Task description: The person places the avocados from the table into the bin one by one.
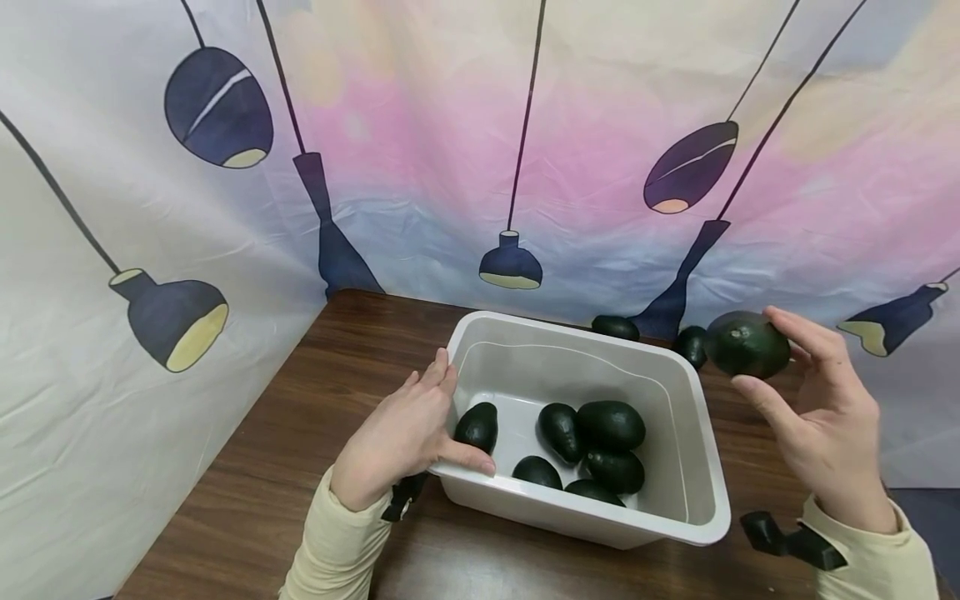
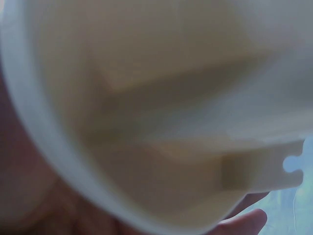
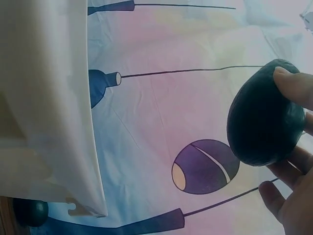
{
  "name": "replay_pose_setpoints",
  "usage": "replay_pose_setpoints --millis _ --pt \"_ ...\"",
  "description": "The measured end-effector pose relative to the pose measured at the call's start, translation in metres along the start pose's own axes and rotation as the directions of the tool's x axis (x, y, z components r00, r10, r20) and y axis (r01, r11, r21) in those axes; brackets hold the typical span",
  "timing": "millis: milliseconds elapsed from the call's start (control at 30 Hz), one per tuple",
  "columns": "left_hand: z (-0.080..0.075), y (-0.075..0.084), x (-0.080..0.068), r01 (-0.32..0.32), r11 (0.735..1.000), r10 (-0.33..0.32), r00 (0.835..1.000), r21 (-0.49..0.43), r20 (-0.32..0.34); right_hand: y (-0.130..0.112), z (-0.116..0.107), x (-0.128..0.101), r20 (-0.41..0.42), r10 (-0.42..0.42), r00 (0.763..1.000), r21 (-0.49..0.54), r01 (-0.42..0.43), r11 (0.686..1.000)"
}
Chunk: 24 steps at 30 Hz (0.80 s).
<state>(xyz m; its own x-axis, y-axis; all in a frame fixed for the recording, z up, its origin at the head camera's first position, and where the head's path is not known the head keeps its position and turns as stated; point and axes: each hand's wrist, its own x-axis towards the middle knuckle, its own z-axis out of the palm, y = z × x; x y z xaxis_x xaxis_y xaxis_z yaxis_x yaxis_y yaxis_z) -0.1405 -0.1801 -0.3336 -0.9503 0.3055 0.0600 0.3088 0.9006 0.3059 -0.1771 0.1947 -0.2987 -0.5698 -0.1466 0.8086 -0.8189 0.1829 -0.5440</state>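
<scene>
head view shows us mid-way through gathering avocados into the white bin (image 1: 693,467) on the brown table (image 1: 262,467): six dark avocados (image 1: 611,425) already lie on its floor, and two more (image 1: 617,327) sit on the table behind it, against the printed curtain (image 1: 420,150). our right hand (image 1: 821,417) holds one avocado (image 1: 746,343) in the air just to the right of the bin and above rim height — fingers curled over its top, thumb under it, a loose fingertip grasp rather than a full fist. the right wrist view confirms this, with fingertips (image 3: 293,85) pressed on the fruit's dark skin (image 3: 261,115) and the bin wall pale at the left. our left hand (image 1: 401,433) rests on the bin's near-left corner, fingers flat along the outside and the thumb hooked over the rim, steadying it; the left wrist view is only a blur of white plastic (image 2: 161,112) seen close up. we judge the carry is in hand, and the next move calls for bringing the fruit left over the opening and lowering it before letting go, so it does not knock the rim or bruise those below.
</scene>
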Motion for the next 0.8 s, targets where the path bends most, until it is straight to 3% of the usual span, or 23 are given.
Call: replay_pose_setpoints --millis 167,533,800 --pt "0.0003 0.0003 0.0003 0.003 1.000 -0.003 1.000 -0.005 -0.002 -0.0011 0.0039 -0.0012 0.049 -0.031 0.998 -0.138 0.037 0.990" --pt "0.0005 0.0005 0.0005 0.020 1.000 -0.020 1.000 -0.017 0.022 -0.0046 0.0070 -0.0022 0.121 -0.040 0.992 -0.210 0.065 0.976" --pt "0.0000 0.0007 0.0008 0.017 0.999 -0.016 1.000 -0.031 0.022 0.0001 0.0053 -0.0032 0.263 -0.013 0.965 -0.321 0.100 0.942"
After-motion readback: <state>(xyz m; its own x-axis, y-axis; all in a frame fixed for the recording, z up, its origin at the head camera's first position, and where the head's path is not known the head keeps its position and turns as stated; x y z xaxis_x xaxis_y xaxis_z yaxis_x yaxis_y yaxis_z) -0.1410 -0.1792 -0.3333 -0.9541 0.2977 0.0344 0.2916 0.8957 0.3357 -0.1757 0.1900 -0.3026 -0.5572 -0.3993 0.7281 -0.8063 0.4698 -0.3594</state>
